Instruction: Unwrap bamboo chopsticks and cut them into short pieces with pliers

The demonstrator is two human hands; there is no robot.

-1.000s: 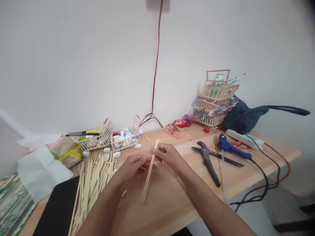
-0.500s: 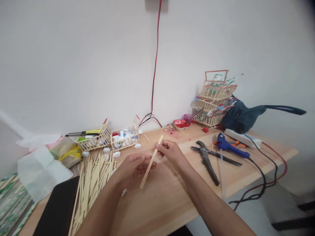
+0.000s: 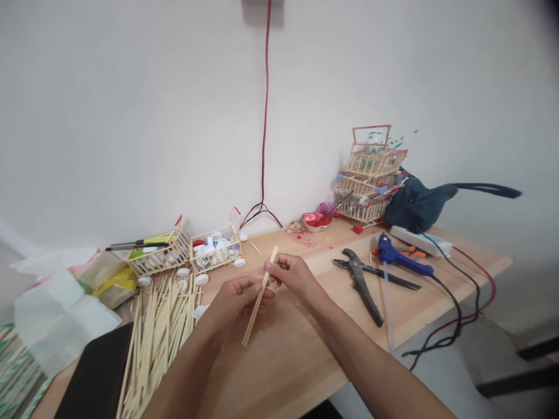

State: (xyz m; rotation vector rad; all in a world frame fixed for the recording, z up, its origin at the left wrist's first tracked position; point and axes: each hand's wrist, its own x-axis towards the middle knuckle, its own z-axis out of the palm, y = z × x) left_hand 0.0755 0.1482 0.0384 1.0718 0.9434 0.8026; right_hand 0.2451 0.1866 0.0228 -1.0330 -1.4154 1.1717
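Note:
A pair of thin pale wooden sticks slants in front of me above the table, lying side by side. My right hand pinches them near the upper end between thumb and fingers. Lower down, my left hand closes around their middle, thumb at the near side and fingertips behind. The lower ends of the sticks stay free. Left of my left forearm lies a loose heap of similar wooden sticks, partly hidden by that arm.
Stick baskets holding bottle caps stand at the back left. Beside my right arm lie a black cutter and a blue glue gun with its cord. Red paint, stacked stick baskets and a power strip are farther back.
The left thumb and fingers have closed in on the sticks, which have come slightly lower. The right hand keeps its pinch near the top. The whole view has shifted a little.

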